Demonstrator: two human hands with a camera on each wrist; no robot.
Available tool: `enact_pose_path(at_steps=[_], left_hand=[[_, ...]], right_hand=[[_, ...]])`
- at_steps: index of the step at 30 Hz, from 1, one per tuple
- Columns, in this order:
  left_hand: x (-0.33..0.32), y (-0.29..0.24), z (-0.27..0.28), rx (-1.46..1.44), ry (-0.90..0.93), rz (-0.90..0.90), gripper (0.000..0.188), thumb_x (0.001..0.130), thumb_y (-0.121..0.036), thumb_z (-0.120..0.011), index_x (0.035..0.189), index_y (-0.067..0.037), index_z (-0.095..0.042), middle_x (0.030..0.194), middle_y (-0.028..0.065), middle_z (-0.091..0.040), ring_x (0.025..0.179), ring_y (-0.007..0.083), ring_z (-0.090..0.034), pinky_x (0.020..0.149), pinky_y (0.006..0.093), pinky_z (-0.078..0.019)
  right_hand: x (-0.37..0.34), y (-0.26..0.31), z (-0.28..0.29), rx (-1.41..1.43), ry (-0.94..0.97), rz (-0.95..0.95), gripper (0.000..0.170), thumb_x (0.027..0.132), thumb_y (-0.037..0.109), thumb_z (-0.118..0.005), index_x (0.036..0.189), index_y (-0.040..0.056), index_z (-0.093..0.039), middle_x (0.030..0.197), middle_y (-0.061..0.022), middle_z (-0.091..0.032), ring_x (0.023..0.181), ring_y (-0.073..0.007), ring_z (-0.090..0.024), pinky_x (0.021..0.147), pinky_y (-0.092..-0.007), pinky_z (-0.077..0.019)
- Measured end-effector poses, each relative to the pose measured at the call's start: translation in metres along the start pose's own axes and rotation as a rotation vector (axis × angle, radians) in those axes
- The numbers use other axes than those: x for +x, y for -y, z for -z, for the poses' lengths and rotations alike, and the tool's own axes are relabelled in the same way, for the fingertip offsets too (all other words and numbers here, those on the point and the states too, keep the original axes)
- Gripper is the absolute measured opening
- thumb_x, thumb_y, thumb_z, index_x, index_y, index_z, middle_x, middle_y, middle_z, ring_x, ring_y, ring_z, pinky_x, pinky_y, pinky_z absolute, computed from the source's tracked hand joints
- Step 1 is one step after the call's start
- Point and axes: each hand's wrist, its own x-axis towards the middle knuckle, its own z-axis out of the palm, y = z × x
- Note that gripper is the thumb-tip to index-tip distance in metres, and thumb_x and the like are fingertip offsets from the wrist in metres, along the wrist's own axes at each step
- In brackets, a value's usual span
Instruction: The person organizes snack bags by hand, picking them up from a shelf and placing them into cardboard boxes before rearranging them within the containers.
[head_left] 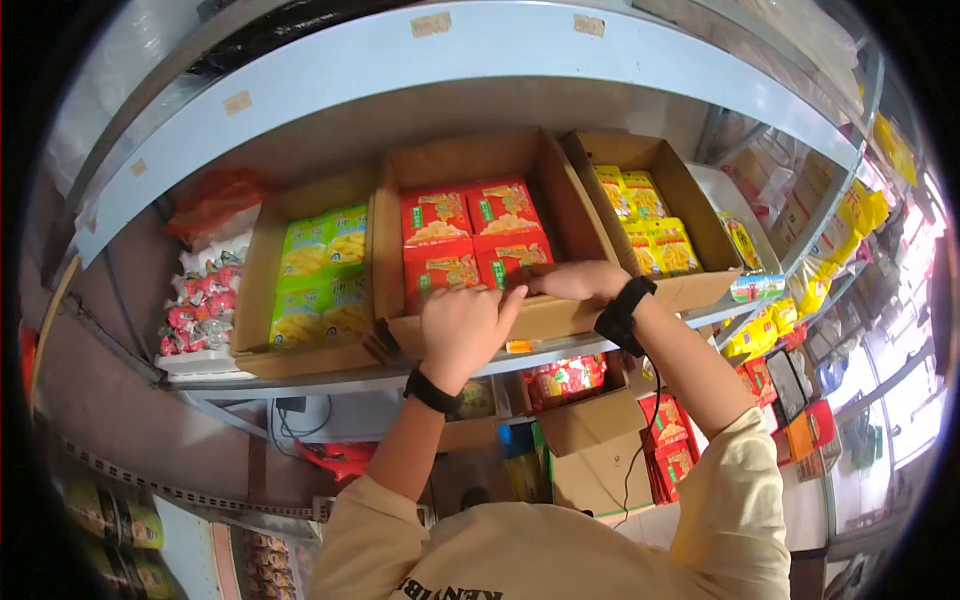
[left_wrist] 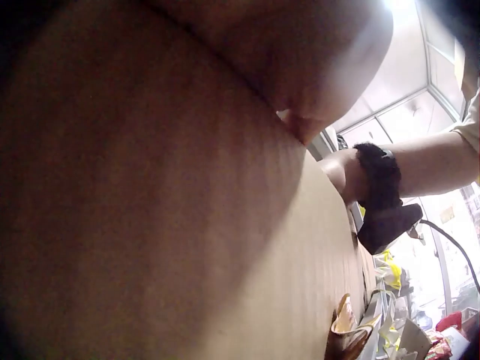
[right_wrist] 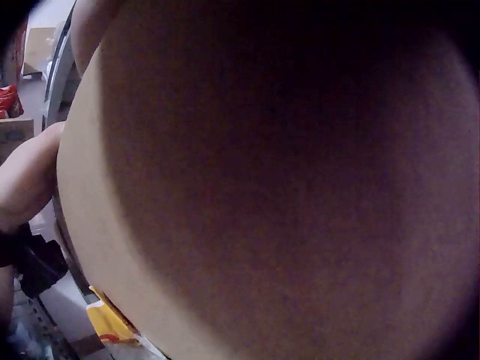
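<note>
An open cardboard box (head_left: 470, 158) in the middle of the shelf holds red packets (head_left: 438, 217) in rows. Over its front wall lies the left hand (head_left: 462, 325), its thumb pointing toward the right hand (head_left: 580, 282). That right hand reaches over the same wall, fingers bent down beside the front right red packet. Both hands' fingertips are mostly hidden, so what they grip or press cannot be told. Close cardboard fills most of the left wrist view, below part of a hand (left_wrist: 322, 67). In the right wrist view the cardboard (right_wrist: 262, 195) also fills most of the picture.
Left of the middle box stands a box of green packets (head_left: 308, 247); on its right, a box of yellow packets (head_left: 672, 245). Wrapped red-and-white items (head_left: 205, 300) lie at far left. Below the shelf edge are a box of red packs (head_left: 568, 380) and a dark cable (head_left: 640, 450).
</note>
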Motion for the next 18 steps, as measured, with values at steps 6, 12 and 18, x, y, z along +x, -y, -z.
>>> enact_pose_path(at_steps=[6, 12, 18], left_hand=[[0.001, 0.001, 0.001, -0.027, 0.038, 0.016, 0.046, 0.088, -0.038, -0.050, 0.056, -0.007, -0.061, 0.055, 0.0125, -0.058, 0.053, 0.0276, -0.060, 0.052, 0.0370, -0.0460], [-0.002, -0.001, 0.002, -0.028, 0.029, 0.028, 0.047, 0.088, -0.039, -0.050, 0.057, -0.007, -0.061, 0.056, 0.0129, -0.058, 0.054, 0.0282, -0.059, 0.052, 0.0375, -0.0454], [-0.002, 0.001, 0.000, -0.055, 0.008, 0.023, 0.047, 0.088, -0.040, -0.050, 0.056, -0.006, -0.061, 0.055, 0.0135, -0.058, 0.053, 0.0290, -0.059, 0.052, 0.0380, -0.0454]], right_hand=[[0.024, -0.028, -0.006, 0.009, 0.021, -0.075, 0.052, 0.090, 0.045, -0.036, 0.124, 0.0094, -0.052, 0.127, -0.0134, -0.052, 0.115, -0.0268, -0.051, 0.096, -0.0352, -0.0371], [0.033, -0.038, -0.009, -0.115, 0.014, -0.213, 0.056, 0.085, 0.040, -0.039, 0.130, 0.0075, -0.046, 0.133, -0.0159, -0.046, 0.121, -0.0295, -0.046, 0.098, -0.0372, -0.0361], [0.044, -0.058, -0.020, -0.207, -0.102, 0.167, 0.048, 0.090, 0.030, -0.043, 0.131, 0.0056, -0.044, 0.133, -0.0150, -0.046, 0.123, -0.0302, -0.043, 0.100, -0.0352, -0.0344]])
